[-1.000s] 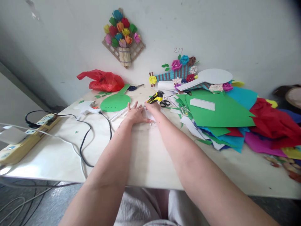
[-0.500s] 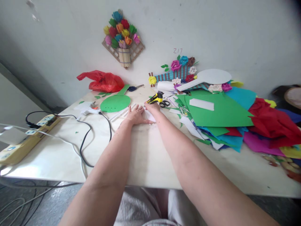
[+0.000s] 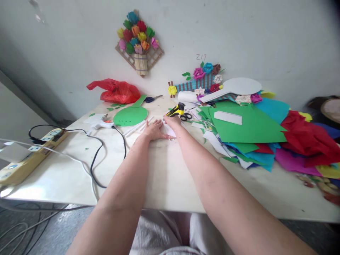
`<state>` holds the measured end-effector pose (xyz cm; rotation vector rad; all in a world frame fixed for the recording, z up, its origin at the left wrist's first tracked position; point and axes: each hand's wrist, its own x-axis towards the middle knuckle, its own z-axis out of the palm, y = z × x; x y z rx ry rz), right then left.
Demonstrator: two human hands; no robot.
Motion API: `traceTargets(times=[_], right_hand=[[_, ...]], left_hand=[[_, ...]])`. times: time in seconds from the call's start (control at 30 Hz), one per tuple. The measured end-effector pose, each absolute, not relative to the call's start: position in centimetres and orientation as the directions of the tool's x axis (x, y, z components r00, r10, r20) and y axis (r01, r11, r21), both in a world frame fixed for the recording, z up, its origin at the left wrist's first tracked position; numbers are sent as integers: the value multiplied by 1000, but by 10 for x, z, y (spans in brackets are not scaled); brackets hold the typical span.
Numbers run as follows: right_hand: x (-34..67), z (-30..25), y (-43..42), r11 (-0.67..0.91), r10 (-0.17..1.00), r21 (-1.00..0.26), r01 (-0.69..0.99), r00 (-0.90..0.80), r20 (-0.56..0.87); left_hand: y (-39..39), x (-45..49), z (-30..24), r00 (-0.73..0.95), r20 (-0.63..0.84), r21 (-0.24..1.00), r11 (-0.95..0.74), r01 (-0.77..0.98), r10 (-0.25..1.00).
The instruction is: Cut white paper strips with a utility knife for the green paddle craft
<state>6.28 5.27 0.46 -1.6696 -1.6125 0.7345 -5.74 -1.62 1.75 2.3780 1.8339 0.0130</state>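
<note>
**Two hands bear down on a scrap of white paper**

From where I stand, the work is all in the middle of the table [image 3: 164, 177], both forearms stretched well out over it. The left hand [image 3: 153, 130] lies palm down with its fingers spread, grasping nothing, its thumb reaching across the near edge of the white paper [image 3: 169, 131]. That paper lies on the tabletop between the two hands, partly covered by them.

The right hand [image 3: 174, 122] sits on the other side, fingers curled low beside the paper. Just beyond it a yellow-and-black utility knife [image 3: 175, 110] slants up to the right — its lower end meets the fingers, but I cannot tell whether they grip it. Black-handled scissors [image 3: 186, 116] lie just to the right of the knife.

Thin white strips [image 3: 135, 128] lie left of the left hand, near a green paddle-shaped piece [image 3: 130, 117] and a white glue gun [image 3: 104, 124]. On the far right spreads a heap of coloured sheets — a big green sheet [image 3: 247, 131] on it, with a white strip of card [image 3: 228, 117] across the green.
</note>
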Motion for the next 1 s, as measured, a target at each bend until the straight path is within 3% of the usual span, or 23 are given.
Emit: traceTargets(times=[1.0], right_hand=[[65, 0, 56, 11, 993, -853, 522, 92, 69]], left_hand=[[-14, -60, 14, 259, -62, 114, -251, 961, 964]])
